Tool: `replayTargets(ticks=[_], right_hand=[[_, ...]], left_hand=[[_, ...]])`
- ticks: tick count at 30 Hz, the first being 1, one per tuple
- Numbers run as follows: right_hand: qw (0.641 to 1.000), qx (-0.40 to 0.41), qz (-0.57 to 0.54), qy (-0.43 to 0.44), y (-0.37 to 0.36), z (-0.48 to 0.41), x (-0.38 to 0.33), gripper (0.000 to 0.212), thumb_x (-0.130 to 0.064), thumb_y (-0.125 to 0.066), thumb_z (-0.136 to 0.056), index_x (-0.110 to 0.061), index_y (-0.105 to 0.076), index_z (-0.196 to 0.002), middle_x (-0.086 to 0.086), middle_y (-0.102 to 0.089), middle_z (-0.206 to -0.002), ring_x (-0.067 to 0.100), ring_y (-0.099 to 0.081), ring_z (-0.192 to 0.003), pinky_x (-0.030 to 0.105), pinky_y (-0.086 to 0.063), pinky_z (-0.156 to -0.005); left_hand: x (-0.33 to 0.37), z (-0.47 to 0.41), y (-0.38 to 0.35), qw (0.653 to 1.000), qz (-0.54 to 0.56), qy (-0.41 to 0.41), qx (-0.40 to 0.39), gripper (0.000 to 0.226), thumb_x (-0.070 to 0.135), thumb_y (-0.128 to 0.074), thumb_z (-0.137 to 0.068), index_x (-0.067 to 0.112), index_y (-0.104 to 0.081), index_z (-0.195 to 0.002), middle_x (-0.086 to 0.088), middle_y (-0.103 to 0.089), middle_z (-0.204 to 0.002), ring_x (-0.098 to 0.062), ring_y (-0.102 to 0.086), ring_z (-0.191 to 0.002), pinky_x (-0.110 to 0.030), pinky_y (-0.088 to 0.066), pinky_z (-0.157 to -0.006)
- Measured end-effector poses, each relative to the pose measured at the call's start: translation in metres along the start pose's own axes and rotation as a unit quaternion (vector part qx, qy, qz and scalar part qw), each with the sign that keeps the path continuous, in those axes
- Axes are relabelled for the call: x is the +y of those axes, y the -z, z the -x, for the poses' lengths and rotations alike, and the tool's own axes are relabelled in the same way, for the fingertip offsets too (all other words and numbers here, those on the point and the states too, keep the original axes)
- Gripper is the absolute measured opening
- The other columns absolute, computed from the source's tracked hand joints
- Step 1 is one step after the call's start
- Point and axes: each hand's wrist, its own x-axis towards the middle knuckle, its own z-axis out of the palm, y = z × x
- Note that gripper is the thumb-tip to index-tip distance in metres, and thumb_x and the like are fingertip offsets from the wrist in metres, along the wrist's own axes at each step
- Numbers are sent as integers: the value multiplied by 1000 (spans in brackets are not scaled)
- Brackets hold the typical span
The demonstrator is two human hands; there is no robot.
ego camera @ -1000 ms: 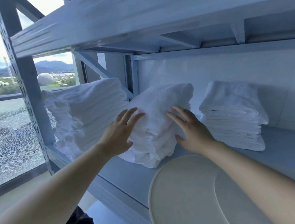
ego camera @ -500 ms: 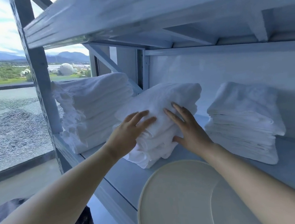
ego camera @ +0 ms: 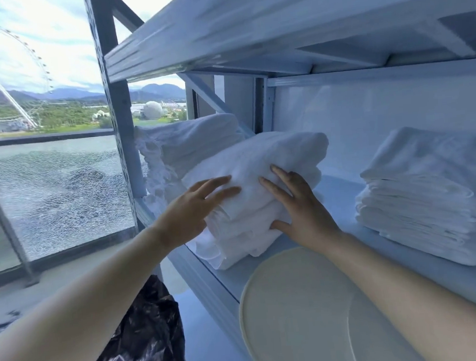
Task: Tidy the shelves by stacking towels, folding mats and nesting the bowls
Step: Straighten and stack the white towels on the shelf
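— On the shelf [ego camera: 346, 197], what sat there?
— Three towel stacks; both hands, left [ego camera: 189, 212] and right [ego camera: 298, 207], lay flat and unclenched on the middle stack [ego camera: 258, 164].
— Changed?
— Fingers had slid higher.

Bright daylight, wide-angle view, some motion blur
Light enters from window [ego camera: 53, 166] at left; sky near blown out. Upper shelf [ego camera: 275, 20] edge smeared by blur. Soft shadow behind right towels [ego camera: 426, 194]. Straight posts bow toward frame edges; forearms soft at bottom
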Motion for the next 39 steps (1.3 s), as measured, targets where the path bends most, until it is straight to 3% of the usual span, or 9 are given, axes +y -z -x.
replayTargets(ticks=[3,9,14,19,22,28,32,36,39], right_hand=[[1000,-4,-3,-2,-4,0,-10,96,-23,-73,-76,-46,-8,-143,-14,2,-155,22,-9,-141,49,-50,-89],[1000,-5,0,-12,-5,1,-19,90,-20,-71,-78,-41,-14,-144,-12,0,-156,25,-10,-141,48,-48,-92],[1000,-10,-5,-19,-7,-3,-19,87,-17,-67,-80,-41,-14,-144,-12,1,-156,25,-9,-141,49,-49,-90],[1000,0,-10,-4,-10,-6,-13,84,-14,-67,-79,-37,-19,-144,-8,-3,-156,26,-12,-141,47,-44,-97],[1000,-5,-7,-7,-11,-8,-10,83,-14,-66,-80,-36,-19,-144,-8,-2,-156,25,-11,-142,44,-40,-102],[999,-40,-13,6,2,-4,1,88,-21,-69,-81,-39,-12,-145,-14,6,-156,18,-8,-143,39,-32,-108],[999,-12,-29,-7,9,21,8,84,-25,-70,-80,-39,-17,-144,-13,-2,-156,16,-20,-139,33,-42,-92],[998,-34,-24,-47,16,52,27,77,-30,-66,-83,-37,-20,-144,-10,-11,-155,16,-23,-139,27,-31,-102],[996,-55,18,-72,26,73,42,74,-33,-65,-83,-35,-23,-143,-8,-14,-154,16,-27,-137,20,-27,-94]], left_hand=[[-4,9,5,1000,-13,4,-7,99,-24,-53,-50,23,-41,-136,-4,-41,-144,-31,-49,-121,-30,-48,-85],[-6,14,5,1000,-15,15,-7,95,-26,-54,-53,22,-43,-135,-5,-42,-142,-31,-50,-121,-32,-46,-91],[-7,13,0,999,-2,26,-23,98,-26,-49,-54,22,-36,-138,-4,-32,-148,-31,-40,-128,-35,-48,-91],[-1,15,-7,998,-24,35,-49,102,-24,-53,-52,17,-27,-141,-11,-25,-150,-37,-35,-131,-38,-55,-82],[5,11,-11,997,-16,56,-44,96,-26,-54,-51,10,-36,-138,-17,-30,-148,-41,-38,-128,-44,-56,-77],[5,-4,8,991,52,85,-93,99,-15,-50,-57,36,-21,-137,11,-9,-151,-26,-23,-136,-40,-53,-80],[14,-3,20,988,97,92,-73,100,-19,-39,-53,44,-28,-130,12,-17,-149,-20,-24,-136,-38,-43,-93],[33,-15,25,990,108,88,-16,97,-20,-36,-55,39,-39,-132,8,-32,-146,-18,-33,-132,-32,-40,-93],[59,-29,25,991,115,61,15,89,-15,-38,-60,37,-41,-132,7,-38,-143,-18,-36,-130,-36,-42,-97]])
